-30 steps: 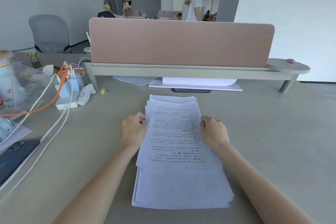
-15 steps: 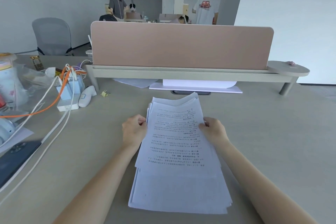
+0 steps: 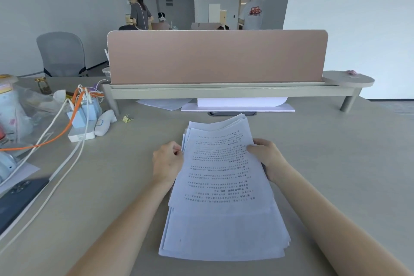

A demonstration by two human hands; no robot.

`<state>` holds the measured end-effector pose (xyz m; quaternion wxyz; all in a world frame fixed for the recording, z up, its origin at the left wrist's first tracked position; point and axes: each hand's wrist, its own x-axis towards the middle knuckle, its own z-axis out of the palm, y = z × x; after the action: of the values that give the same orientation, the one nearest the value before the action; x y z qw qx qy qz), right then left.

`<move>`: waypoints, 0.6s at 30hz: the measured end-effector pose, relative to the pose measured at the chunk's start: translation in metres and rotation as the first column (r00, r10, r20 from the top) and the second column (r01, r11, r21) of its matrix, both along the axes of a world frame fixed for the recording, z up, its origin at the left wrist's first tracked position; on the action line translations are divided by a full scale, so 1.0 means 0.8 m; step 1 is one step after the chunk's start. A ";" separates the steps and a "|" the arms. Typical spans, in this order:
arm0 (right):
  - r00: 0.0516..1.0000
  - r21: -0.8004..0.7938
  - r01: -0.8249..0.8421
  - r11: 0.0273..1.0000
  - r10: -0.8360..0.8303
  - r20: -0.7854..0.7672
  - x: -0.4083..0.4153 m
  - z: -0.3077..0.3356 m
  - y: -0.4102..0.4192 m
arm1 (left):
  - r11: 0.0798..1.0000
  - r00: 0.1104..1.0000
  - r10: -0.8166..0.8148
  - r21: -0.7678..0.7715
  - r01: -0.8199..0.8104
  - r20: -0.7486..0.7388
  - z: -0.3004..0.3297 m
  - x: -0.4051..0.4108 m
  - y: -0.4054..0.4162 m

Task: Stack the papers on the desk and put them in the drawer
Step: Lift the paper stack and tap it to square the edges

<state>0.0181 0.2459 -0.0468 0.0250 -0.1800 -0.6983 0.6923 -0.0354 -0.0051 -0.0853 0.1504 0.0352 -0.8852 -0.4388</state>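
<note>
A loose stack of white printed papers [image 3: 220,177] lies on the beige desk [image 3: 336,163] in front of me, the sheets fanned and uneven, the top sheet skewed to the right at its far end. My left hand [image 3: 167,160] pinches the stack's left edge near the far end. My right hand [image 3: 266,155] grips the right edge, thumb on top of the printed sheet. More white sheets [image 3: 239,104] lie under the raised shelf [image 3: 224,91] at the back. No drawer is in view.
A pink divider panel [image 3: 216,56] stands on the shelf. At the left are a power strip with chargers and cables [image 3: 81,119], a white handheld device [image 3: 104,122], a dark phone [image 3: 18,199] and a bagged bottle [image 3: 11,110]. A grey chair [image 3: 60,52] and people stand beyond.
The stack's far end has turned to the right and its sheets have fanned out more. Both hands stay on the stack's edges, shifted slightly along with it.
</note>
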 end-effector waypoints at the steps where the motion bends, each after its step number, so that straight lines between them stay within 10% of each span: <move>1: 1.000 -0.062 -0.004 0.998 0.005 0.009 -0.001 0.001 0.003 | 1.000 1.000 -0.007 0.001 0.007 0.008 0.001 0.001 0.001; 18: 0.998 0.044 -0.038 0.998 0.041 -0.051 -0.001 -0.020 -0.006 | 0.991 0.992 -0.101 0.095 0.093 0.079 0.012 0.009 0.007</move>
<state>0.0173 0.2410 -0.0628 0.0332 -0.1476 -0.7157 0.6818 -0.0281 0.0009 -0.0755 0.0901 0.0172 -0.8705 -0.4836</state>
